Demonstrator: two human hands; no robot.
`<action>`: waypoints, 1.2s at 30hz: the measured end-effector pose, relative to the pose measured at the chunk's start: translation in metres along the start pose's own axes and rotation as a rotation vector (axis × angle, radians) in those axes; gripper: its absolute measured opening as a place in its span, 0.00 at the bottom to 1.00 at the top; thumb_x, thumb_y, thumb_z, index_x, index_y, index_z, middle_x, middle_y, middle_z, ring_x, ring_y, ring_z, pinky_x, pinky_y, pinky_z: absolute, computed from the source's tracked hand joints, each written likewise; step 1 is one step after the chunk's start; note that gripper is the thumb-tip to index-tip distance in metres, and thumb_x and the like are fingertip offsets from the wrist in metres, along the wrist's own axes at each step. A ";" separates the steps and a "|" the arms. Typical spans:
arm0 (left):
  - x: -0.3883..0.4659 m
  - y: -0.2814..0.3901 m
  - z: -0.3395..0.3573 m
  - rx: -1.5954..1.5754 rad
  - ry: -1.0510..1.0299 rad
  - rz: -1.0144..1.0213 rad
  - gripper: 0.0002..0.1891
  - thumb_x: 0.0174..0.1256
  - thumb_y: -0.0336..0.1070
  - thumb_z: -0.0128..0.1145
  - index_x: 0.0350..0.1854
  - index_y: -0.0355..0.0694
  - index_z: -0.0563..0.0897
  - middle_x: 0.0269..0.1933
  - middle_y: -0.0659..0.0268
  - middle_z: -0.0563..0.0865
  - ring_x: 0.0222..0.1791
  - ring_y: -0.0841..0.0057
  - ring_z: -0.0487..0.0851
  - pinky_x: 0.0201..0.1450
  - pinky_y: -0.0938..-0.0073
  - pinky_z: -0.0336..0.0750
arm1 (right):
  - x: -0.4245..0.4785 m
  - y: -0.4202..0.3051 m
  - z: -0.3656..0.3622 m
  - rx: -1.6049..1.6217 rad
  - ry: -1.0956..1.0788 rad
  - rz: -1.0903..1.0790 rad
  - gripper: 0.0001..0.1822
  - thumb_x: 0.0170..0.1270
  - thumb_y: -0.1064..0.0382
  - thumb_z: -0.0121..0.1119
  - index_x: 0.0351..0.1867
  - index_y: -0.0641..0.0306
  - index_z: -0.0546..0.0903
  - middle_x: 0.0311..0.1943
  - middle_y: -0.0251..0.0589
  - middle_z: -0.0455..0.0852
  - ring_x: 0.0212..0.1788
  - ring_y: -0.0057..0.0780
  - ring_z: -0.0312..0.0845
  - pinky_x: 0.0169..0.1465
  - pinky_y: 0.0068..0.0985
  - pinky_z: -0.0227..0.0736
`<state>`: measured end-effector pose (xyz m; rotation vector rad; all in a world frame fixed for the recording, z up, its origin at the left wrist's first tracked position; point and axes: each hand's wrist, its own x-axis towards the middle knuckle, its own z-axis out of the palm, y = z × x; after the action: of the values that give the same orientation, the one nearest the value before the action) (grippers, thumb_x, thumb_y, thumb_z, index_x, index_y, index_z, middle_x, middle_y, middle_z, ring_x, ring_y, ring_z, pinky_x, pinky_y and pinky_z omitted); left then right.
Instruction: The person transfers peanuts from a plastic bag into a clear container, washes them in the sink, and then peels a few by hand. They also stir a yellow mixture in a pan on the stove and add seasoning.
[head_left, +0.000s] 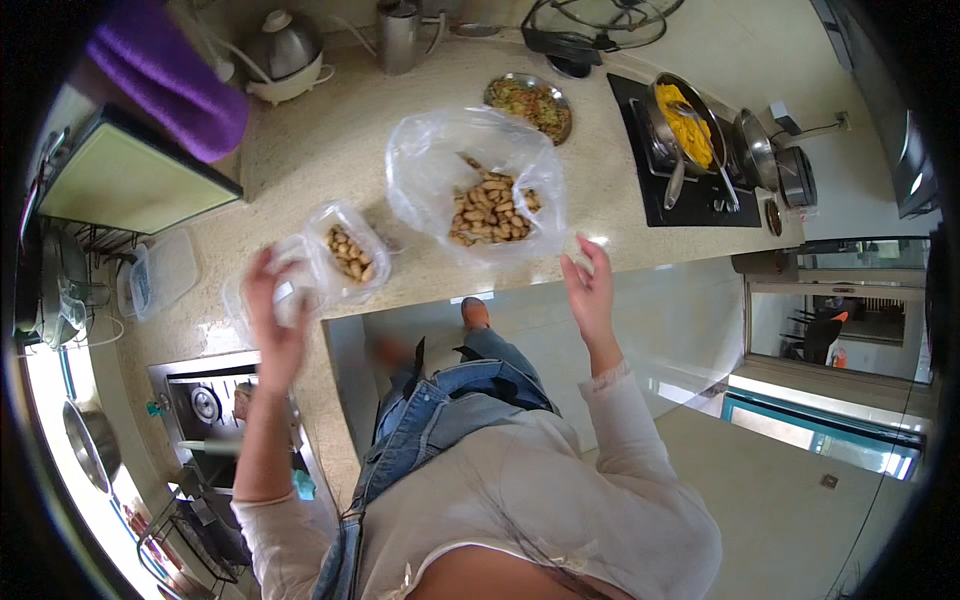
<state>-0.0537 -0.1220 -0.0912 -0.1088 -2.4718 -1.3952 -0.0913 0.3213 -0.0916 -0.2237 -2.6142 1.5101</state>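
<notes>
My left hand (281, 322) is blurred, its fingers apart over a clear plastic lid or tub (304, 281) near the counter's front edge; I cannot tell whether it touches it. Right beside that stands a clear plastic container (351, 255) with some unshelled peanuts inside. A large translucent plastic bag (420, 172) lies spread with its mouth wide, holding a heap of peanuts in their shells (487, 214). My right hand (589, 289) hovers past the counter edge, just right of the bag, with bent fingers apart and nothing in them.
A steel plate of chopped food (532, 105) sits behind the bag. To the right, a pan (682, 127) of yellow food rests on a black cooktop (637, 187). Clear tubs (165, 274) and a sink (169, 405) are at left. A purple towel (176, 82) hangs above.
</notes>
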 end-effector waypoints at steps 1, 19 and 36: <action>0.006 0.027 0.035 0.121 -0.152 0.085 0.28 0.65 0.28 0.57 0.68 0.46 0.68 0.72 0.53 0.63 0.73 0.63 0.60 0.71 0.62 0.60 | 0.021 0.010 -0.001 -0.085 0.107 -0.103 0.37 0.61 0.58 0.69 0.68 0.67 0.65 0.67 0.46 0.68 0.64 0.34 0.69 0.59 0.27 0.72; 0.050 0.052 0.301 -0.508 0.045 -0.838 0.34 0.73 0.54 0.53 0.71 0.34 0.64 0.61 0.61 0.76 0.57 0.74 0.72 0.60 0.73 0.67 | 0.149 0.089 0.055 0.416 -0.561 0.356 0.34 0.69 0.43 0.54 0.67 0.67 0.68 0.64 0.44 0.73 0.62 0.33 0.71 0.63 0.32 0.66; 0.007 0.153 0.161 -1.111 0.118 -0.823 0.42 0.72 0.65 0.43 0.78 0.51 0.43 0.77 0.61 0.52 0.76 0.63 0.51 0.74 0.53 0.51 | 0.068 -0.059 0.051 0.836 -1.020 0.402 0.25 0.76 0.50 0.46 0.66 0.65 0.69 0.60 0.42 0.76 0.60 0.32 0.74 0.64 0.32 0.68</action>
<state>-0.0636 0.0941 -0.0414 0.7958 -1.3525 -2.8170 -0.1714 0.2616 -0.0639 0.1755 -2.1617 3.3859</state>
